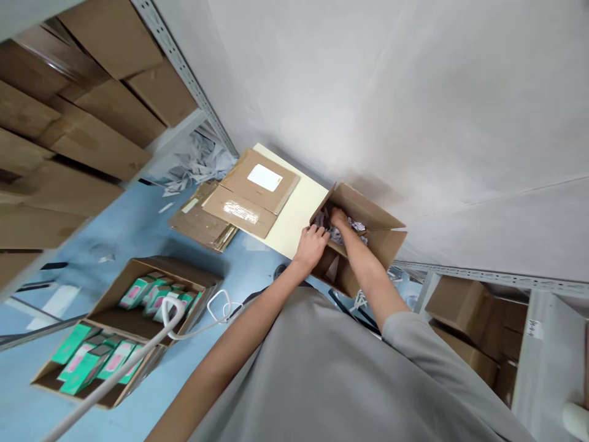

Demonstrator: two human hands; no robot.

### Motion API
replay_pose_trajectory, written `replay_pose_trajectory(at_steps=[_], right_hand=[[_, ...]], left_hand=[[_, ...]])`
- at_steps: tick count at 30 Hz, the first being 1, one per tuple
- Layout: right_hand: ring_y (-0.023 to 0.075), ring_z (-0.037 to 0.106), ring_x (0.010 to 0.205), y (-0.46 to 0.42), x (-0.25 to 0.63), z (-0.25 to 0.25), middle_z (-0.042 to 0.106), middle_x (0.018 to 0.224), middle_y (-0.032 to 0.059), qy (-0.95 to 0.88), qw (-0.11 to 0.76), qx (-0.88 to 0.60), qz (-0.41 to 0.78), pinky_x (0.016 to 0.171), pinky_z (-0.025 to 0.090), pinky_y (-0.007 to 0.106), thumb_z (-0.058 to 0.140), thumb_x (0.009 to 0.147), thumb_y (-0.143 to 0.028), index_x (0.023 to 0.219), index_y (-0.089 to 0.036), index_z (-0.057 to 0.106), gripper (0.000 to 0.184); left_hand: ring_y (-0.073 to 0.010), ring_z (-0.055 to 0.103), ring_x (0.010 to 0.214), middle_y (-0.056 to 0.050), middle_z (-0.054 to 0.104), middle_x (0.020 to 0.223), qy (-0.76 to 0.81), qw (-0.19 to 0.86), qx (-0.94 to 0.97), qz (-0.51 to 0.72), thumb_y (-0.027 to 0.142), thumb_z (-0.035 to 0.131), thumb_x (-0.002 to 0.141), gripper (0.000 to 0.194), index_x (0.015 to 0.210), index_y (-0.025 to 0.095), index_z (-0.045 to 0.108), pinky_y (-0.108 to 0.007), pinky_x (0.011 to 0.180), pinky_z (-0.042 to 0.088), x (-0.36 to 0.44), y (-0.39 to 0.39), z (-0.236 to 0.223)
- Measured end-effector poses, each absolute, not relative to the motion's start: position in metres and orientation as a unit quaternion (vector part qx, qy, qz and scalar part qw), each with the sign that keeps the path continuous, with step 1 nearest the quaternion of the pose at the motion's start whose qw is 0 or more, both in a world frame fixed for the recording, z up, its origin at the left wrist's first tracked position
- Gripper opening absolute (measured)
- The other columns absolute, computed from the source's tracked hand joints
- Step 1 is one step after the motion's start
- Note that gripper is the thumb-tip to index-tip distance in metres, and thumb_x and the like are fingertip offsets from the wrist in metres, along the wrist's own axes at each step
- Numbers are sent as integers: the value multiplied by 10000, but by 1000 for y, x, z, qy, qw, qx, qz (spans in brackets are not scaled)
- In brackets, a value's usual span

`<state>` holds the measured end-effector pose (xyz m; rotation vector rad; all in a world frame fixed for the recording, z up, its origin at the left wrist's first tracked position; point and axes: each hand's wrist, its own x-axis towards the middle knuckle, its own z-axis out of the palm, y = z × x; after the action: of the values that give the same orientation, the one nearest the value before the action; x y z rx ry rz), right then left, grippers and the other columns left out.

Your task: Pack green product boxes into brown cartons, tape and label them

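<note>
An open cardboard box (384,245) stands against the wall on a pale yellow tabletop (288,230), its flaps raised. Crumpled paper strips (356,226) fill part of it. My right hand (339,217) reaches down inside the box and touches the paper; its fingertips are hidden there. With its fingers curled over the near rim, my left hand (313,244) grips the box. To the left of the box lies a flattened carton (260,190) bearing a white label.
On the blue floor at left, two open cartons (151,267) hold several green-and-pink boxes (85,362). A white tube (115,374) crosses in front. Stacked cartons (73,135) fill the left shelf; more cartons (464,307) sit at right. Folded cardboard (197,224) and scrap paper (202,159) lie beside the table.
</note>
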<state>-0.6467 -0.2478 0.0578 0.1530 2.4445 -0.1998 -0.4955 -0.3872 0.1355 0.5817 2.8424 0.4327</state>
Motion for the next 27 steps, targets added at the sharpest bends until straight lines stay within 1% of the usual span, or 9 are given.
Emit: replay_pose_trajectory(at_steps=[2, 5, 7, 10, 14, 17, 19, 23, 27], right_hand=[[324, 757, 1283, -238, -644, 68, 772, 1380, 272, 944, 308, 60, -101, 976, 543, 327, 675, 1045, -208, 1290, -79, 794, 301], [260, 753, 1275, -217, -633, 92, 802, 1379, 168, 957, 243, 42, -155, 995, 531, 286, 641, 1059, -250, 1257, -168, 810, 272], [232, 776, 1176, -200, -615, 113, 842, 1267, 120, 957, 163, 37, -237, 981, 543, 275, 635, 1054, -292, 1180, -187, 810, 240], [232, 782, 971, -178, -568, 149, 851, 1029, 80, 924, 32, 65, -374, 895, 576, 298, 657, 1015, -393, 1033, -195, 783, 236], [222, 749, 867, -168, -485, 186, 819, 967, 62, 865, -39, 131, -483, 838, 584, 312, 683, 985, -532, 1002, -208, 759, 333], [222, 751, 871, -179, -432, 193, 816, 976, 57, 833, -21, 143, -534, 839, 584, 317, 715, 979, -523, 1026, -209, 774, 324], [217, 745, 846, -192, -408, 184, 810, 984, 54, 839, 12, 135, -527, 823, 581, 316, 719, 978, -486, 1008, -215, 788, 281], [213, 734, 859, -218, -388, 147, 793, 1045, 56, 903, 63, 122, -407, 846, 573, 317, 650, 1013, -338, 1019, -248, 824, 197], [225, 739, 927, -240, -387, 118, 788, 1110, 62, 937, 108, 125, -307, 872, 565, 318, 667, 999, -223, 1087, -274, 840, 201]], left_hand=[[-334, 604, 1235, -152, 735, 1230, 964, 97, 199, 148, 134, 514, 1089, 274, 1189, 197, 761, -492, 1055, 446, -497, -387, 135], [-342, 603, 1230, -159, 735, 1225, 963, 93, 203, 151, 123, 509, 1084, 279, 1178, 197, 761, -499, 1033, 446, -501, -387, 136], [-349, 601, 1229, -166, 737, 1222, 961, 94, 207, 155, 115, 512, 1079, 276, 1174, 187, 761, -503, 1018, 446, -503, -388, 136], [-354, 600, 1222, -165, 743, 1214, 959, 96, 212, 164, 97, 517, 1069, 281, 1160, 195, 764, -496, 986, 445, -507, -388, 135], [-360, 600, 1214, -174, 743, 1209, 957, 95, 212, 173, 92, 522, 1059, 287, 1144, 204, 772, -487, 951, 442, -511, -389, 131], [-368, 600, 1207, -181, 743, 1207, 957, 91, 223, 163, 109, 512, 1066, 295, 1166, 202, 774, -498, 958, 443, -510, -390, 128], [-371, 600, 1201, -182, 745, 1210, 956, 88, 232, 157, 121, 502, 1073, 303, 1185, 205, 770, -504, 967, 445, -509, -391, 126], [-377, 599, 1207, -185, 745, 1225, 955, 93, 242, 143, 129, 485, 1081, 312, 1208, 192, 762, -513, 982, 448, -508, -393, 127], [-381, 591, 1235, -184, 737, 1276, 954, 106, 246, 134, 145, 473, 1090, 328, 1262, 185, 750, -518, 1015, 450, -506, -395, 130]])
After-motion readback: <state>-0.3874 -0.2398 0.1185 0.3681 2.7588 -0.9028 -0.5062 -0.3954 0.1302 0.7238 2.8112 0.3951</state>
